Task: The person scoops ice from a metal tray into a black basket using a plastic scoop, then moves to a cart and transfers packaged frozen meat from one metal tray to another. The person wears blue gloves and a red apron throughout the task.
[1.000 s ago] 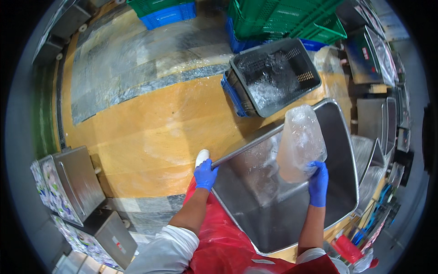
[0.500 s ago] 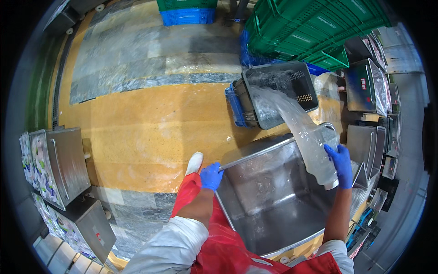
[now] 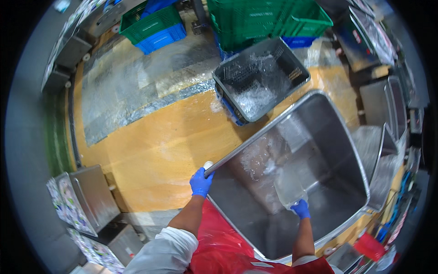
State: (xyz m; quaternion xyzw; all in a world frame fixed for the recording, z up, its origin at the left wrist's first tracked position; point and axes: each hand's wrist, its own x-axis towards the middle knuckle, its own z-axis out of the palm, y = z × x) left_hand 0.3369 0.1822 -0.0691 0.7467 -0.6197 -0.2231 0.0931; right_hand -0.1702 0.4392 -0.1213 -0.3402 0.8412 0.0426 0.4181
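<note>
My left hand (image 3: 200, 181), in a blue glove, is closed round the left corner of the rim of a large steel tub (image 3: 337, 132). Deep inside that tub, my right hand (image 3: 300, 208), also blue-gloved, grips the near end of a translucent plastic scoop (image 3: 288, 188), which looks like a cut-open jug. The scoop lies low against the tub's inside, by some disturbed, splashing water. Just beyond the tub's far rim stands a dark grey perforated crate (image 3: 292, 59), with foaming water in it. My right fingers are partly hidden.
Green crates (image 3: 255, 23) are stacked behind the grey crate. Another green crate (image 3: 153, 26) sits on a blue one at the far left. Steel carts (image 3: 98, 196) stand at the left, and more steel bins (image 3: 381, 102) at the right. The yellow and grey floor looks wet.
My right hand has lowered the scoop from above the tub's far edge, where it was pouring water into the grey crate, into the tub. My left hand keeps hold of the rim. The view has shifted.
</note>
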